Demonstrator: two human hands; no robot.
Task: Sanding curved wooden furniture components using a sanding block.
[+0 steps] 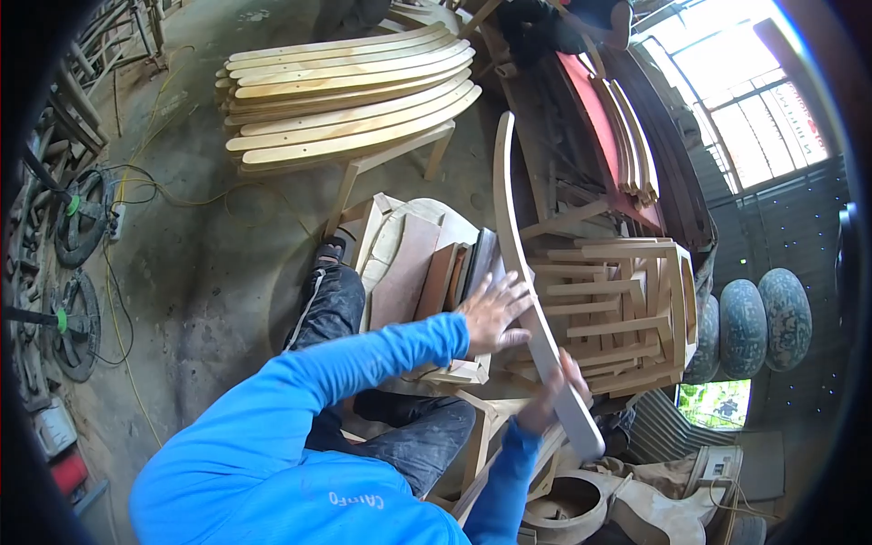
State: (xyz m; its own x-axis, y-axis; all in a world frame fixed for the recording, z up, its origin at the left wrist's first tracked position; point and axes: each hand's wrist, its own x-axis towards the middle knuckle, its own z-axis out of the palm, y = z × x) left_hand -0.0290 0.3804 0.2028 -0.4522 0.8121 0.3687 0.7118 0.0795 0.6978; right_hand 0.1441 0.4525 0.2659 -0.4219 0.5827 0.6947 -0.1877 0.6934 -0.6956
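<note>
A long, curved, pale wooden slat [518, 241] with rounded ends runs from the upper middle down to the lower right in front of me. Near its lower end my right hand [551, 397] is wrapped round it, slightly blurred, with fingers showing on the far edge. My left hand [497, 313] lies beside the slat's middle, fingers stretched and spread; whether the fingertips press on the wood I cannot tell. Under the left hand, flat boards [409, 263] in brown and pale wood lean together by my leg.
Many similar curved slats [354, 77] are stacked on a wooden stand at the far left. To the right is a pile of wooden frames [618, 309], with several grey rounded objects [743, 327] beyond. Cables [136, 381] trail over the floor at left. Another person [604, 18] is at the top.
</note>
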